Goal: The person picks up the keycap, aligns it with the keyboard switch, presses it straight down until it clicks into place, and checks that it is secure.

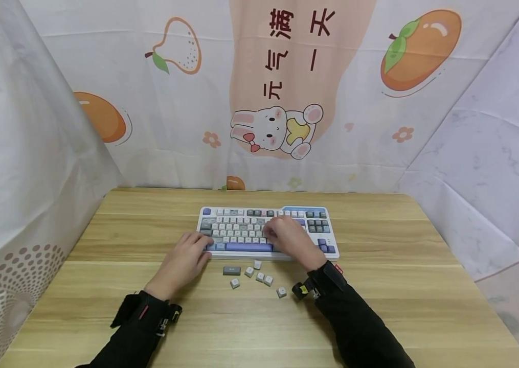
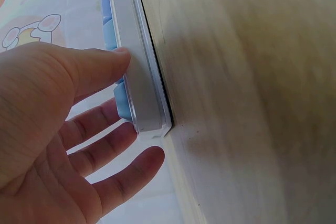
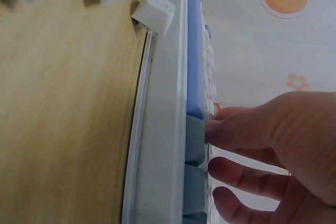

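Note:
A white keyboard with white, grey, blue and purple keys lies on the table. At its front left corner my left hand rests, thumb against the front edge and the other fingers loosely spread by the left end. Over the keys right of the middle is my right hand, its fingers bent down. Thumb and forefinger are close together just behind the grey-green keys of the front row; I cannot tell whether they pinch a keycap. Several loose white keycaps and a wide grey keycap lie in front of the keyboard.
The wooden table carries the keyboard near its back. Behind it hangs a white cloth printed with fruit and a rabbit, and more cloth closes off both sides. One white keycap lies right by the keyboard's front edge.

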`<control>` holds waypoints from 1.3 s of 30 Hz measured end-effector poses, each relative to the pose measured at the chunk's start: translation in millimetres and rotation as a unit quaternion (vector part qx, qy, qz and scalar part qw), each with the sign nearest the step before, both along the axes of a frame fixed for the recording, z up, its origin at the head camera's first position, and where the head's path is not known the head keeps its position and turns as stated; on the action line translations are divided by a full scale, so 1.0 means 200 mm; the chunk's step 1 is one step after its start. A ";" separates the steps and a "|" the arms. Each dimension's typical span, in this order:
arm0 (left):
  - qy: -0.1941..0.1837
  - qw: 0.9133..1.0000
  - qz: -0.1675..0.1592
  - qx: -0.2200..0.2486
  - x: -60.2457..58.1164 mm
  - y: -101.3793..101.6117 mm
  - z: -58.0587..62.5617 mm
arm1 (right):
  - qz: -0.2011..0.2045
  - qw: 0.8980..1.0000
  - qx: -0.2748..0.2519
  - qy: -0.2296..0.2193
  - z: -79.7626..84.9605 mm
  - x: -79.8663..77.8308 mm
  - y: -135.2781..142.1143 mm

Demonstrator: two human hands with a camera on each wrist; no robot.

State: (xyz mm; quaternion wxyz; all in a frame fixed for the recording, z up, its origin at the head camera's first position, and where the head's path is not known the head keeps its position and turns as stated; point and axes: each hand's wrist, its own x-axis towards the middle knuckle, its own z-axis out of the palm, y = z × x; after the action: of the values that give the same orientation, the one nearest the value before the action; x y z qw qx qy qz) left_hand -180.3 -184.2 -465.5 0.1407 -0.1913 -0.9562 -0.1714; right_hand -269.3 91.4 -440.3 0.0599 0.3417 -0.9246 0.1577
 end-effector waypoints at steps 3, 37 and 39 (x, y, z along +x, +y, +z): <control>-0.003 1.000 0.001 0.000 0.00 0.00 0.00 | 0.007 1.000 0.003 0.007 0.00 0.00 0.00; -0.007 1.000 0.003 -0.004 0.00 0.00 0.00 | 0.021 0.998 0.001 0.060 0.00 0.02 0.00; -0.007 1.000 0.002 -0.002 0.00 0.00 0.00 | 0.021 0.998 0.004 0.064 0.00 0.02 0.00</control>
State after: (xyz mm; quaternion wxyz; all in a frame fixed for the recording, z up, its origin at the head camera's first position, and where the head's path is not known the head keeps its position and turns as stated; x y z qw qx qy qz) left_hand -180.7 -184.6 -465.4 0.1345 -0.1880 -0.9578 -0.1706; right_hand -265.3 91.2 -439.4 0.1141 0.3703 -0.9123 0.1328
